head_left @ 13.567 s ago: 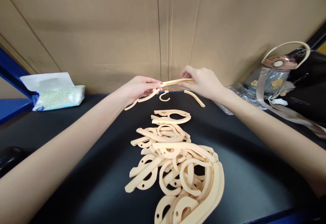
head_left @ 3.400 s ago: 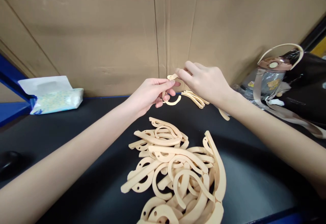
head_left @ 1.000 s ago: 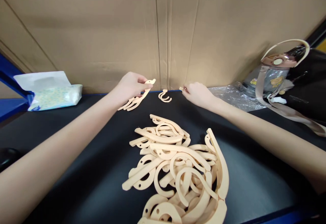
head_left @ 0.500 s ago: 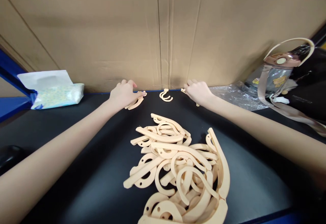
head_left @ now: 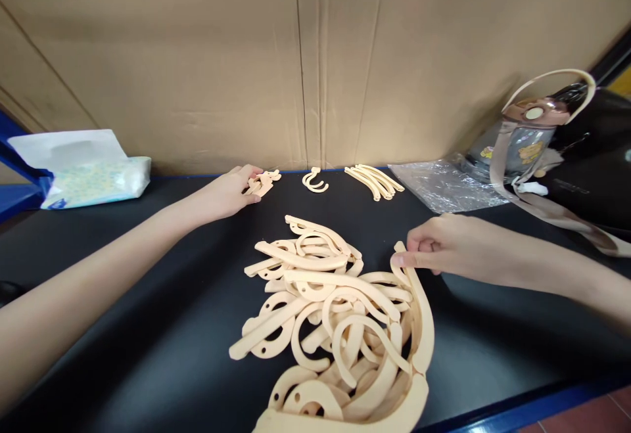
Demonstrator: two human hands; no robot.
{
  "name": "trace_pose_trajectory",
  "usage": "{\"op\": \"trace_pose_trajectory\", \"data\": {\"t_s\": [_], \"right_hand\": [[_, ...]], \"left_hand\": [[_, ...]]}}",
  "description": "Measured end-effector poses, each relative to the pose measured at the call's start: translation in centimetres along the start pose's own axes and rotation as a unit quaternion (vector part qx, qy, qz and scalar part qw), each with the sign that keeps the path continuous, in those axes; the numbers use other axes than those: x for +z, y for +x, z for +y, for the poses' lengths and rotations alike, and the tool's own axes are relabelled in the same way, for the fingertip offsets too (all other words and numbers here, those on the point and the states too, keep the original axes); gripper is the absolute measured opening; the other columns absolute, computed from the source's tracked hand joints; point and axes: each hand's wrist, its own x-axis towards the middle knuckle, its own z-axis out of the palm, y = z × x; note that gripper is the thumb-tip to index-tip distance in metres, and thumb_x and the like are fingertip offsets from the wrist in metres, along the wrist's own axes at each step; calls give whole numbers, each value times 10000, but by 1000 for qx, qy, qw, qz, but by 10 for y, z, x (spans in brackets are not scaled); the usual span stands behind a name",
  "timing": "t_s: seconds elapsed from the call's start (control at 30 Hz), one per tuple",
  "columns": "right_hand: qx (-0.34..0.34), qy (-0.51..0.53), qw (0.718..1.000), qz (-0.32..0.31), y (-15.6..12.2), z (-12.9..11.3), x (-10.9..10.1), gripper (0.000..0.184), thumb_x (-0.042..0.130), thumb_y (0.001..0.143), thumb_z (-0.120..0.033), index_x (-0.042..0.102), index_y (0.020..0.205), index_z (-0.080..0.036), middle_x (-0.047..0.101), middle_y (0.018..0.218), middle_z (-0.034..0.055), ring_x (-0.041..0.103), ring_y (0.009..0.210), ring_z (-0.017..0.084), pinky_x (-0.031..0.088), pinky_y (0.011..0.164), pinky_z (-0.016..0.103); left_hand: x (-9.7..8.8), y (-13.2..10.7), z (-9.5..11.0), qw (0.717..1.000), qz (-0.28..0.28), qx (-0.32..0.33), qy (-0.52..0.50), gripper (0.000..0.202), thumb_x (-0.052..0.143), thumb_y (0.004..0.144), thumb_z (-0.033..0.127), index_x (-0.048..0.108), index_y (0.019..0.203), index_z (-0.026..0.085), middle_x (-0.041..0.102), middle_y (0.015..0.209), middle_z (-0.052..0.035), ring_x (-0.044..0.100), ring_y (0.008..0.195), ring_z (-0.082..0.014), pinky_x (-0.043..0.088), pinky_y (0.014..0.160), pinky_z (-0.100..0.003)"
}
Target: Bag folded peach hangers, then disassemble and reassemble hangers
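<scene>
A heap of beige curved plastic pieces [head_left: 335, 315] lies on the black table [head_left: 162, 301]. My right hand [head_left: 438, 249] pinches the upper end of a long curved piece [head_left: 421, 315] standing on edge at the heap's right side. My left hand [head_left: 229, 190] reaches to the far edge and rests, fingers curled, on a small stack of flat pieces [head_left: 263, 182]. Between the far stacks lie two small hooks [head_left: 314, 181]. A bundle of thin curved strips [head_left: 374, 181] lies to their right, untouched.
A cardboard wall [head_left: 315, 58] backs the table. A tissue pack [head_left: 83, 173] sits at the far left by a blue frame. At the right are a clear plastic bag [head_left: 444, 186], a bottle with a strap [head_left: 527, 137] and a black bag [head_left: 596, 163].
My right hand left the thin strips at the far edge and came back to the heap, pinching the tall curved piece. My left hand stays on its small stack.
</scene>
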Motion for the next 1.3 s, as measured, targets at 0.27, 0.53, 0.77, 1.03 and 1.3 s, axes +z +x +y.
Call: {"op": "trace_pose_trajectory", "data": {"t_s": [0.27,0.53,0.77,1.03,1.3], "right_hand": [[3,346,938,-5,15,6,14,481,674,761,-627,572,655,-169,548,552,-15,428,424,72,270,377,204],[-70,479,873,63,14,-8,-2,485,732,769,-616,584,720,-156,524,574,-37,470,452,56,319,387,163],[-152,441,882,75,-12,-26,-8,416,600,920,-551,633,791,-156,561,661,-9,473,494,62,352,418,179],[-167,161,956,178,-46,-26,-3,314,468,996,-420,597,827,-189,576,648,-7,509,564,115,367,516,241],[-145,-315,906,242,-25,-36,6,197,411,858,-76,595,884,-142,608,684,93,481,480,157,159,459,310]], "left_hand": [[-6,-53,57,979,113,163,-48,527,447,936,495,499,1343,163,535,1352,-119,493,1273,-299,382,1090,-452],[-14,-89,135,930,-20,161,-329,335,510,961,473,664,1136,232,665,1183,-28,595,1100,-221,463,930,-353],[-23,-85,176,817,-159,49,-552,135,718,867,246,624,821,160,702,796,4,653,806,-131,483,693,-220],[-24,-108,179,791,-249,31,-558,183,551,955,280,606,824,164,544,664,43,474,503,-71,397,440,-172],[4,-110,174,845,-186,66,-498,213,368,982,310,451,803,228,546,600,34,481,517,-125,325,435,-230]]}}
